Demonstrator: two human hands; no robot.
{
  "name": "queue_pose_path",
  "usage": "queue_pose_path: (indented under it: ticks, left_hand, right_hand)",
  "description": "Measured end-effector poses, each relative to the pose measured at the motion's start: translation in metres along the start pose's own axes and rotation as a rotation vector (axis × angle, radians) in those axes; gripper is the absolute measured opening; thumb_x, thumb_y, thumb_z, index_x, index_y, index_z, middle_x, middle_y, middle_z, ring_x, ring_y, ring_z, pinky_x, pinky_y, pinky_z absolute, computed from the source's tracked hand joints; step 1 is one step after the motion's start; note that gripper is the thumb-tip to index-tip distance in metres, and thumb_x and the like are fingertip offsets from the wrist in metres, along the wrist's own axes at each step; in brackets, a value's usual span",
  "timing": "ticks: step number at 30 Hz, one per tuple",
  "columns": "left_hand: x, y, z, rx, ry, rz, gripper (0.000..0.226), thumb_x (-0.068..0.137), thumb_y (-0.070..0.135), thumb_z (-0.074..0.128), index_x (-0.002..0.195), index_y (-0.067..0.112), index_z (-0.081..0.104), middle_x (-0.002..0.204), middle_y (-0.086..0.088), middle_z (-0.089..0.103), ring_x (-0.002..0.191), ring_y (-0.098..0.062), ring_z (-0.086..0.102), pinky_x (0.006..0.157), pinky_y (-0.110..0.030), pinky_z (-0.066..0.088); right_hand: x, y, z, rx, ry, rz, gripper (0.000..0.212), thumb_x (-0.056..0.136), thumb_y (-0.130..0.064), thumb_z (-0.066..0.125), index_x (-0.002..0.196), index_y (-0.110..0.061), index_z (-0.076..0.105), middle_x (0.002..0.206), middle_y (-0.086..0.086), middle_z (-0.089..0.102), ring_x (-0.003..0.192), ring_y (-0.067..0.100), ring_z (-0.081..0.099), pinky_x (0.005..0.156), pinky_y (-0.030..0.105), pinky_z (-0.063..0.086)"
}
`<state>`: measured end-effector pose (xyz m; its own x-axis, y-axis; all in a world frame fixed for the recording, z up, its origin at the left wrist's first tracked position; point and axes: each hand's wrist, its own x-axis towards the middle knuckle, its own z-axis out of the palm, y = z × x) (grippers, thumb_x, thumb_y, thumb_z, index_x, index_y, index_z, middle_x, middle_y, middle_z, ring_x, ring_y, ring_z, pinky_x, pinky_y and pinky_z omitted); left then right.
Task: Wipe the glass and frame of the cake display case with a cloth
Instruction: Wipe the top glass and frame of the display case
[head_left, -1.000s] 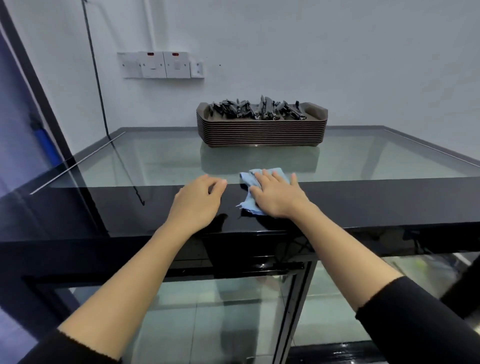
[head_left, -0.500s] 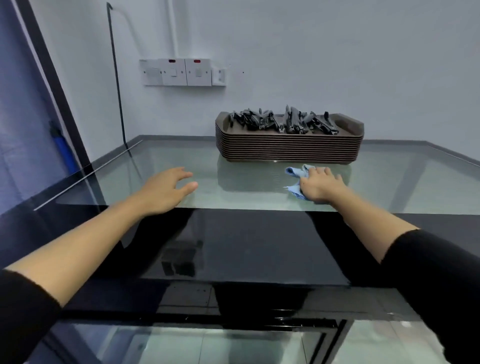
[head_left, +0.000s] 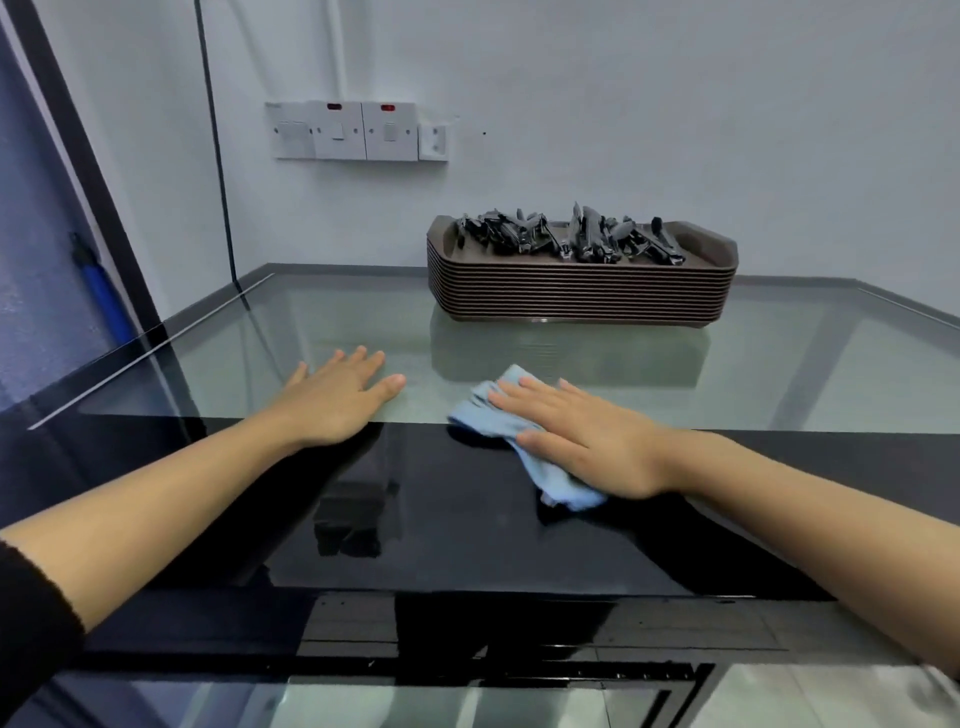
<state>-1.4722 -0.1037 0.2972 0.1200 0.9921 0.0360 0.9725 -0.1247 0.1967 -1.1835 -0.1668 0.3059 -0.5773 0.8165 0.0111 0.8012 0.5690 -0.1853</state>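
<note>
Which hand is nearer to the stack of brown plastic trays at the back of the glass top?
Right. The right hand presses the light blue cloth just in front of the stack of brown plastic trays; the left hand lies flat further left, apart from them.

Under the right grip (head_left: 587, 441) lies a soft, crumpled light-blue cloth (head_left: 519, 441), matt. Beneath it the black frame (head_left: 467, 519) is smooth, mirror-glossy. Beyond both grips the glass top (head_left: 363, 322) is clear and reflective. Farther off, stacked brown trays (head_left: 582, 291) look like matt plastic.
</note>
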Motion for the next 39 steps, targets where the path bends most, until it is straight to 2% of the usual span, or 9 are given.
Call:
queue_pose_path:
  ticks: [3, 7, 13, 18, 21, 27, 30, 34, 39]
  left_hand:
    - [0.003, -0.001, -0.001, -0.02, 0.007, 0.005, 0.069, 0.096, 0.063, 0.023, 0.154, 0.026, 0.018, 0.164, 0.001, 0.007, 0.151, -0.02, 0.005, 0.119, -0.051, 0.001]
    - [0.004, -0.003, -0.003, -0.083, -0.021, 0.028, 0.069, 0.096, 0.062, 0.03, 0.154, 0.025, 0.022, 0.163, 0.0, 0.009, 0.151, -0.022, 0.005, 0.119, -0.051, 0.0]
    - [-0.027, -0.035, -0.023, -0.314, -0.098, 0.331, 0.049, 0.097, 0.039, 0.052, 0.143, 0.025, 0.046, 0.157, 0.005, 0.031, 0.145, -0.012, 0.026, 0.113, -0.02, 0.013]
    - [-0.058, -0.096, -0.035, -0.321, -0.153, 0.404, 0.05, 0.098, 0.041, 0.048, 0.145, 0.029, 0.042, 0.158, 0.01, 0.028, 0.145, -0.004, 0.021, 0.111, -0.016, 0.009]
    - [-0.067, -0.13, -0.042, -0.315, -0.138, 0.386, 0.049, 0.098, 0.042, 0.047, 0.145, 0.03, 0.042, 0.158, 0.011, 0.027, 0.146, -0.005, 0.021, 0.115, -0.02, 0.012]
    - [-0.063, -0.162, -0.044, -0.236, -0.133, 0.343, 0.061, 0.095, 0.057, 0.039, 0.151, 0.033, 0.029, 0.162, 0.008, 0.014, 0.15, -0.009, 0.007, 0.122, -0.039, 0.003]
    - [-0.045, -0.164, -0.045, -0.171, -0.157, 0.362, 0.061, 0.097, 0.055, 0.036, 0.152, 0.03, 0.027, 0.162, 0.006, 0.014, 0.15, -0.011, 0.007, 0.122, -0.039, 0.001]
    - [-0.013, -0.168, -0.053, -0.285, 0.027, 0.393, 0.033, 0.099, 0.031, 0.051, 0.127, 0.016, 0.062, 0.139, 0.0, 0.056, 0.133, -0.017, 0.046, 0.107, -0.024, 0.028]
    - [0.041, -0.194, -0.055, -0.222, 0.073, 0.3, 0.031, 0.098, 0.034, 0.051, 0.124, 0.021, 0.063, 0.135, 0.003, 0.058, 0.129, -0.017, 0.049, 0.105, -0.029, 0.033]
  right_hand:
    - [-0.049, 0.034, -0.009, 0.039, 0.028, 0.213, 0.049, 0.105, -0.038, 0.02, 0.152, -0.041, 0.009, 0.159, -0.026, 0.007, 0.148, -0.006, -0.004, 0.119, 0.034, -0.017]
    - [-0.02, 0.051, -0.007, -0.057, 0.139, 0.659, 0.052, 0.103, -0.033, 0.022, 0.153, -0.02, 0.022, 0.163, 0.001, 0.02, 0.151, 0.018, 0.012, 0.12, 0.053, 0.0]
    - [0.048, -0.077, 0.026, -0.085, 0.131, 0.483, 0.057, 0.102, -0.037, 0.022, 0.155, -0.017, 0.012, 0.16, 0.006, 0.019, 0.147, 0.028, 0.014, 0.119, 0.046, 0.013]
    - [0.013, -0.178, 0.044, -0.119, 0.125, 0.222, 0.067, 0.097, -0.051, 0.006, 0.157, -0.021, 0.006, 0.165, -0.004, 0.005, 0.152, 0.014, 0.002, 0.123, 0.036, 0.006]
    - [-0.024, -0.168, 0.037, -0.071, 0.102, 0.322, 0.054, 0.105, -0.037, 0.019, 0.157, -0.024, 0.009, 0.163, -0.015, 0.0, 0.148, -0.001, -0.004, 0.122, 0.037, 0.002]
    - [0.02, -0.111, 0.026, -0.048, 0.227, 0.86, 0.056, 0.099, -0.035, 0.026, 0.151, -0.014, 0.026, 0.159, 0.008, 0.026, 0.145, 0.029, 0.023, 0.117, 0.05, 0.019]
    - [0.08, -0.152, 0.041, -0.217, 0.139, 0.696, 0.063, 0.097, -0.047, 0.019, 0.148, -0.012, 0.031, 0.16, 0.012, 0.019, 0.14, 0.039, 0.023, 0.112, 0.053, 0.021]
    - [0.1, -0.229, 0.053, -0.135, 0.156, 0.286, 0.066, 0.098, -0.048, 0.01, 0.155, -0.014, 0.014, 0.163, 0.006, 0.016, 0.15, 0.026, 0.011, 0.122, 0.039, 0.008]
    - [0.117, -0.186, 0.042, -0.035, 0.123, 0.287, 0.056, 0.105, -0.038, 0.022, 0.157, -0.022, 0.01, 0.165, -0.007, 0.008, 0.152, 0.011, 0.002, 0.124, 0.037, 0.004]
